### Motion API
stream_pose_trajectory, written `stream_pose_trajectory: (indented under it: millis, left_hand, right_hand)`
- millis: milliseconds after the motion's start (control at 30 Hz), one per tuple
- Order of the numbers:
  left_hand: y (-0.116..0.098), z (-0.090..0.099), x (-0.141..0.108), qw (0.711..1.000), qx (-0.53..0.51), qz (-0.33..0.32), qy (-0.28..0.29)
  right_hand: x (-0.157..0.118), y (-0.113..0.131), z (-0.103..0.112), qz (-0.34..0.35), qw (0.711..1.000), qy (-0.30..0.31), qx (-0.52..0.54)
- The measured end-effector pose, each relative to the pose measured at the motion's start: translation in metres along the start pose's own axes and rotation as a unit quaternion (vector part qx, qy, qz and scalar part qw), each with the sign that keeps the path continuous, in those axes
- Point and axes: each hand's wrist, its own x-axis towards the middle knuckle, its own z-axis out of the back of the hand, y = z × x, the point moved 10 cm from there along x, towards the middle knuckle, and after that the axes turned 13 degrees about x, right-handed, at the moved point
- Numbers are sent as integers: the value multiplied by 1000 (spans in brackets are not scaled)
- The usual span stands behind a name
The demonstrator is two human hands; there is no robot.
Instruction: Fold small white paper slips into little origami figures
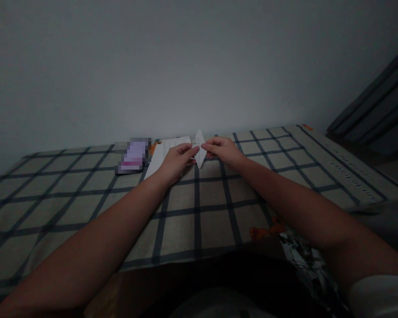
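Observation:
Between my two hands is a small piece of folded white paper (199,160), narrow and diamond-shaped, held upright a little above the table. My left hand (178,160) pinches its left side, thumb in front and fingers behind. On the opposite side, my right hand (223,149) grips the paper's edge between thumb and fingertips. Faint print shows on the folded surface. Beyond my left hand lies a flat printed sheet (162,152), partly covered by that hand and forearm.
A phone-like object (133,155) with a blurred, purplish screen is on the left of the checked tablecloth (212,221). A pale wall (199,66) rises behind the table. Dark draped fabric (378,97) hangs at the far right. Patterned fabric (308,260) shows below the front edge.

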Motion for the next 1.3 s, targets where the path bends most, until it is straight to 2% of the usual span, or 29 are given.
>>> stream_pose_trajectory:
  millis: [167,233,333,433,533,700,767,867,1300]
  left_hand:
    - [6,4,3,995,-89,33,-2]
    - [9,2,5,991,-127,46,12]
    - [16,-7,5,981,-159,96,54]
    - [21,-16,1,969,-177,147,93]
    - [18,-19,-1,960,-202,158,110]
    - [20,-16,-2,952,-235,173,91]
    - [18,-18,-3,954,-236,160,98]
    - [13,-14,-2,967,-212,121,78]
    - [4,1,1,984,-167,66,1]
  right_hand:
    - [-3,8,-6,31,998,35,33]
    - [-5,12,-12,45,996,72,24]
    - [-9,14,-25,49,987,147,-41]
    - [-12,19,-31,86,974,177,-114]
    - [-13,25,-31,123,965,174,-153]
    - [-14,35,-26,172,955,135,-202]
    - [-14,38,-23,184,951,113,-221]
    - [-13,41,-18,186,948,91,-241]
    - [-15,39,-21,201,937,122,-259]
